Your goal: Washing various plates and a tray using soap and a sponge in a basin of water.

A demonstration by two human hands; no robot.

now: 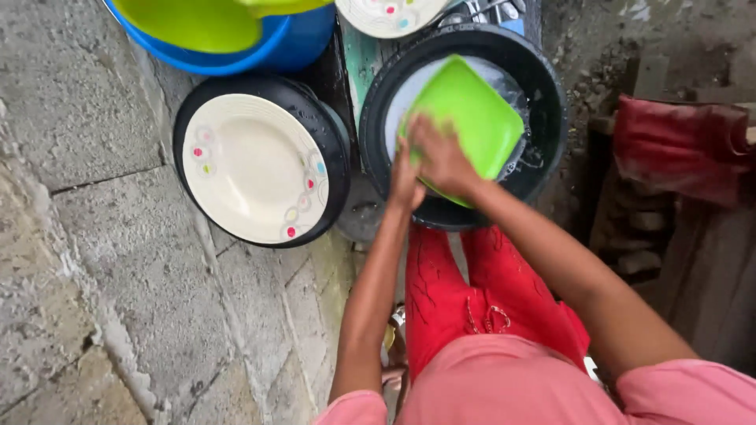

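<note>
Green plate (pixel 465 118): square, lime green, tilted in the black basin (pixel 543 86) at about one o'clock in the head view, its lower corner under both hands, its upper part wet.
Right hand (pixel 442 157): lies flat across the plate's lower left part, palm down; whether it holds a cloth or sponge I cannot tell.
Left hand (pixel 404 179): closed on the plate's lower left edge, steadying it.
Basin: holds water, with something pale beneath the green plate.
Cream plate (pixel 252 169): round, with coloured dots at the rim, resting face up in a second black basin (pixel 335 142) at ten o'clock, well apart from the hands.
Farther out: a blue tub (pixel 291 43) with a green bowl (pixel 193 22) at eleven o'clock; another dotted plate (pixel 390 16) at twelve.
Progress: washing looks midway; the green plate is being worked, the cream plate appears clean.
</note>
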